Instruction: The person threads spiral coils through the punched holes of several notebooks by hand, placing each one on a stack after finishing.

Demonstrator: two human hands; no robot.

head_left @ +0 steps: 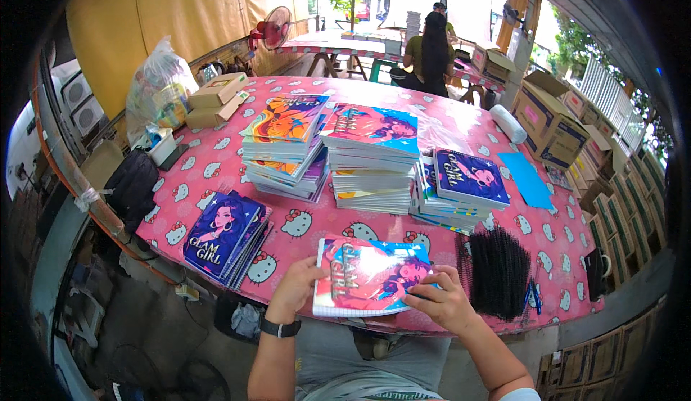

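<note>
- While both hands are busy w/ 1 pink & blue notebk (385, 289), it sits low in the mid. of the frame, by the near edge of the tabletop (295, 248). Can't tell if it touches down.
- L hand (304, 282) pinches its left edge, thumb on top. A dark watch (280, 328) is on that wrist.
- R hand (443, 294) pinches the right edge, fingers bent over the shiny cover.
- Lower left: some purple bks (227, 235) w/ coils down the side, fanned out a bit.
- Mid. of frame: a tall pile (374, 170) w/ pink & blue covers. Just left, an orange & purple pile (284, 142). Just right, a pile (461, 192) w/ a dark blue top.
- Right of R hand: lots of black coils (497, 271), w/ thin blue sticks (533, 296) next to them.
- Upper right: blue sheet (527, 180), white roll (508, 124), big brown box (548, 120).
- Upper left: full clear bag (160, 88) & 2 small boxes (216, 98).
- Top mid.: red fan (276, 30), plus a person (430, 55) w/ long dark hair, back turned.
</note>
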